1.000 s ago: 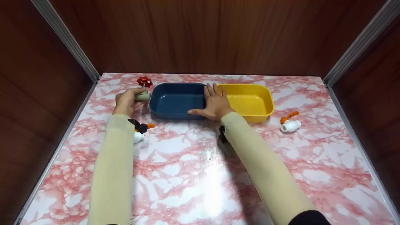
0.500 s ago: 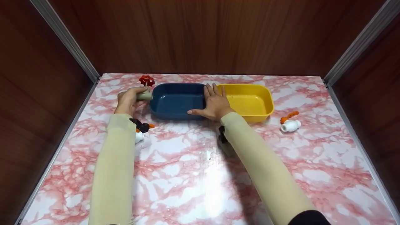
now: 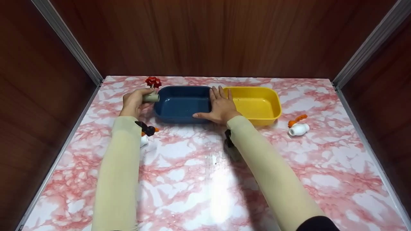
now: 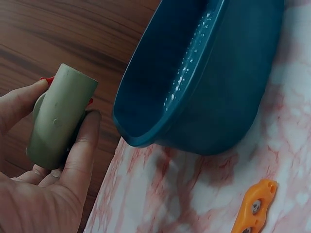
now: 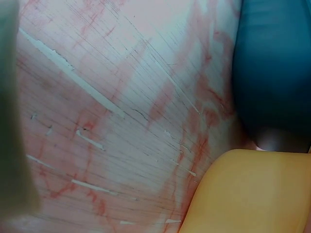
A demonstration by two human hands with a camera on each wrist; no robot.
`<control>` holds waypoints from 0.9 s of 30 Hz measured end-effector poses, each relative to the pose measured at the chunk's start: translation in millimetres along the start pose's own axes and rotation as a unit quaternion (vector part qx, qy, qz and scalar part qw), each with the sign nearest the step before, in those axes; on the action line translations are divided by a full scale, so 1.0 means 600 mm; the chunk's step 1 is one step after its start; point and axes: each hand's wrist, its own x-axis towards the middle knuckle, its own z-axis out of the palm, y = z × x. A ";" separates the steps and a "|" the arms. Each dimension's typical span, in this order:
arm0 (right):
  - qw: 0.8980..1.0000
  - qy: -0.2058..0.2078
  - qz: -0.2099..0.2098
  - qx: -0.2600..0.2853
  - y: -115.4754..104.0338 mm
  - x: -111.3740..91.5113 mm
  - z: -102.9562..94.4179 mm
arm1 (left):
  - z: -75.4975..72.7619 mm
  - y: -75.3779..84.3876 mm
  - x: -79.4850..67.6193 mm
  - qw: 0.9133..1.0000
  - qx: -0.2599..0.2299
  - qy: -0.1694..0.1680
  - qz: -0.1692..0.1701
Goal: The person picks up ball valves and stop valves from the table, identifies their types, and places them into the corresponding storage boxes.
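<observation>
My left hand [image 3: 132,102] grips a grey-green valve [image 3: 151,97] with a red handwheel [image 3: 153,81], at the left end of a blue bin [image 3: 184,107]. In the left wrist view the valve's tube [image 4: 63,116] sits between thumb and fingers, apart from the bin's rim. Fingers spread, my right hand [image 3: 222,108] rests across the adjoining rims of the blue bin and a yellow bin [image 3: 257,121]. A grey-green piece [image 3: 233,153] lies partly hidden beneath my right forearm.
To the right lies a white valve [image 3: 299,129] with an orange lever [image 3: 297,120]. Another white valve [image 3: 144,141] is mostly hidden by my left sleeve; its orange lever [image 4: 255,208] shows in the left wrist view. Wooden panels [image 3: 205,38] enclose the marbled table [image 3: 179,192].
My left hand has moved slightly right with the valve, whose end now overlaps the blue bin's left rim in the head view. The right hand has stayed put.
</observation>
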 end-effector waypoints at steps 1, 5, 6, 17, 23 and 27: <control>1.000 -0.001 0.000 0.001 0.000 0.000 0.000 | 0.001 0.000 0.000 1.000 0.003 -0.001 0.001; 1.000 -0.001 0.000 0.002 0.000 -0.001 -0.001 | 0.003 0.000 -0.001 1.000 0.007 -0.006 0.006; 1.000 -0.002 0.001 0.002 0.000 -0.001 -0.001 | 0.003 -0.001 -0.002 1.000 0.007 -0.007 0.008; 1.000 0.000 -0.002 0.010 -0.001 -0.002 -0.003 | 0.013 -0.005 -0.003 0.999 -0.012 -0.014 0.029; 1.000 -0.004 0.002 0.021 -0.001 -0.002 -0.002 | 0.016 -0.002 -0.005 1.000 0.009 -0.014 0.015; 1.000 -0.003 0.002 0.016 0.001 -0.001 0.000 | 0.018 -0.004 -0.006 1.000 0.011 -0.015 0.020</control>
